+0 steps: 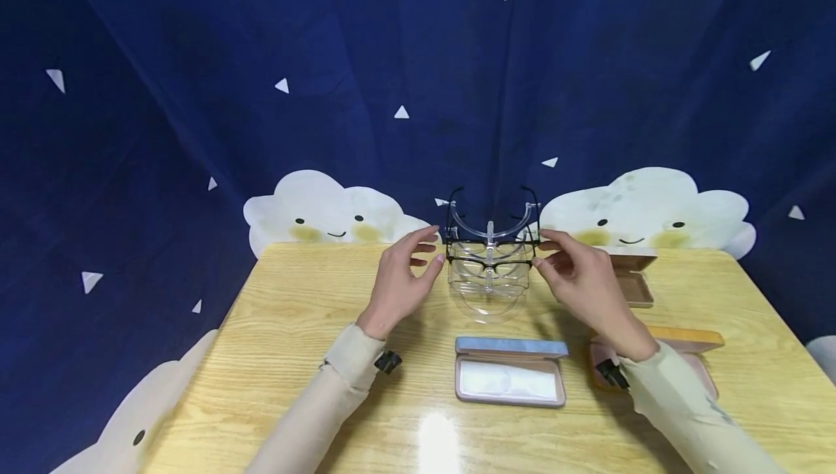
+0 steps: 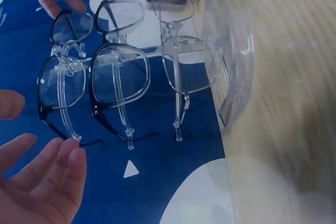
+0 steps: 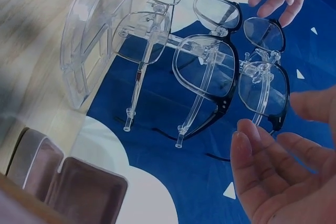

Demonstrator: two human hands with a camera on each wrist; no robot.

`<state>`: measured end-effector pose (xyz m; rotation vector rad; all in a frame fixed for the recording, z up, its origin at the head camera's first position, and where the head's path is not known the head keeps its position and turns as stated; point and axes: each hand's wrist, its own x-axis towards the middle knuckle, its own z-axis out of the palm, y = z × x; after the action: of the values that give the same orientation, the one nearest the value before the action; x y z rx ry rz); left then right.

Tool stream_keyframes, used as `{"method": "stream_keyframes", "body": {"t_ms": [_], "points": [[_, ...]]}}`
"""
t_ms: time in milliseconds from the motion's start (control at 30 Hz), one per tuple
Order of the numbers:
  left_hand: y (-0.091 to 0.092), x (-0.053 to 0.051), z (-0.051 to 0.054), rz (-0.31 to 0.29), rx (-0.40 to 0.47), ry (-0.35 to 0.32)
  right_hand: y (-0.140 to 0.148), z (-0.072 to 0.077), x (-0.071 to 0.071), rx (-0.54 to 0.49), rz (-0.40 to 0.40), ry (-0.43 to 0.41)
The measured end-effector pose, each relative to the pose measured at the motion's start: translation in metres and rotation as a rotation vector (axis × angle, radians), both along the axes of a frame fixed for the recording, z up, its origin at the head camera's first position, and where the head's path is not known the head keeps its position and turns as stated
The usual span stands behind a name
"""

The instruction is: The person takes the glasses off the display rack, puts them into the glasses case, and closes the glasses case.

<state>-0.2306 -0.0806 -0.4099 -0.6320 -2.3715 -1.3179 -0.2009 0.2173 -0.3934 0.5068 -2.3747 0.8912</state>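
Pale blue marks the lid of the nearest glasses case (image 1: 511,347), which lies open on the wooden table (image 1: 281,329) with a folded white cloth (image 1: 506,382) inside. To its right, an orange-lidded case (image 1: 695,341) is partly covered by the right sleeve.

Beyond these, both hands are held at the clear display stand (image 1: 490,231), one on each side. Three pairs of glasses are borne by it: wire-framed glasses (image 2: 202,72) lowest, black-rimmed glasses (image 1: 506,263) above them, and the top black-framed glasses (image 1: 506,242) highest. Handling of the top pair is judged to be the step in hand; whether it is being seated or taken off cannot be told. An even, level touch at both temples seems called for next, so that neither side is tipped.

By the left hand (image 1: 405,271) and the right hand (image 1: 584,274) nothing is gripped: thumb and fingers are spread beside the top pair's temples, light contact being uncertain.

Farther back, a brown case (image 1: 633,289) stands open before the navy curtain (image 1: 405,38).
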Motion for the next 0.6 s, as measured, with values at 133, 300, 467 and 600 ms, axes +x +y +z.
{"method": "stream_keyframes", "body": {"t_ms": [133, 300, 467, 600], "points": [[0.004, -0.003, 0.0, -0.014, 0.013, -0.002, -0.002, 0.0, -0.002, -0.022, -0.004, -0.04], [0.008, -0.006, 0.002, -0.018, 0.026, -0.014, -0.004, 0.0, -0.005, -0.046, -0.009, -0.067], [0.011, -0.009, 0.005, -0.028, 0.053, -0.05, -0.006, 0.001, -0.009, -0.064, -0.009, -0.093], [0.014, -0.01, 0.007, -0.037, 0.048, -0.059, -0.007, 0.001, -0.012, -0.081, -0.015, -0.115]]}}
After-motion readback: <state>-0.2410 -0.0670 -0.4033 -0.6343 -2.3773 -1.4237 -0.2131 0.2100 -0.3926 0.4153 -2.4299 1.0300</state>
